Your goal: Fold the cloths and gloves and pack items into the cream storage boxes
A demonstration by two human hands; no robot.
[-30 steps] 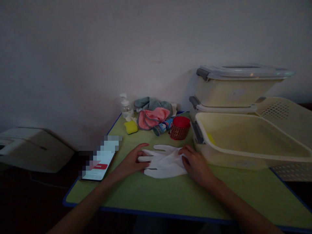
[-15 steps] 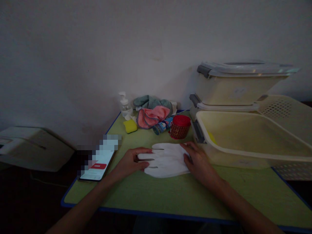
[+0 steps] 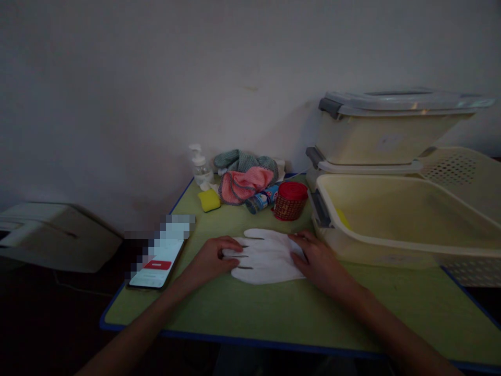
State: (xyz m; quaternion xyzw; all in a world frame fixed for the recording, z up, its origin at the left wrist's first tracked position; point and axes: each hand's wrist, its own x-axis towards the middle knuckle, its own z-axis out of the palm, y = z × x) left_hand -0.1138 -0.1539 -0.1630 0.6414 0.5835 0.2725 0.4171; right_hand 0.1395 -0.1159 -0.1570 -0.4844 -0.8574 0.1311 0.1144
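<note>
A white glove (image 3: 266, 256) lies flat on the green table (image 3: 274, 313), its fingers pointing left. My left hand (image 3: 211, 258) rests at the glove's fingertips with its fingers curled down onto them. My right hand (image 3: 317, 261) lies on the glove's cuff end, fingers stretched flat and pressing it to the table. Neither hand lifts the glove.
A phone (image 3: 158, 258) with a lit screen lies at the table's left edge. At the back stand a pump bottle (image 3: 200, 167), yellow sponge (image 3: 209, 200), pink and green cloths (image 3: 245, 180), a small can (image 3: 261, 198) and a red container (image 3: 289, 199). Cream bins (image 3: 391, 219) fill the right.
The glove's fingers have been smoothed flat and drawn together. Both hands shifted slightly on it; the view tilted a little.
</note>
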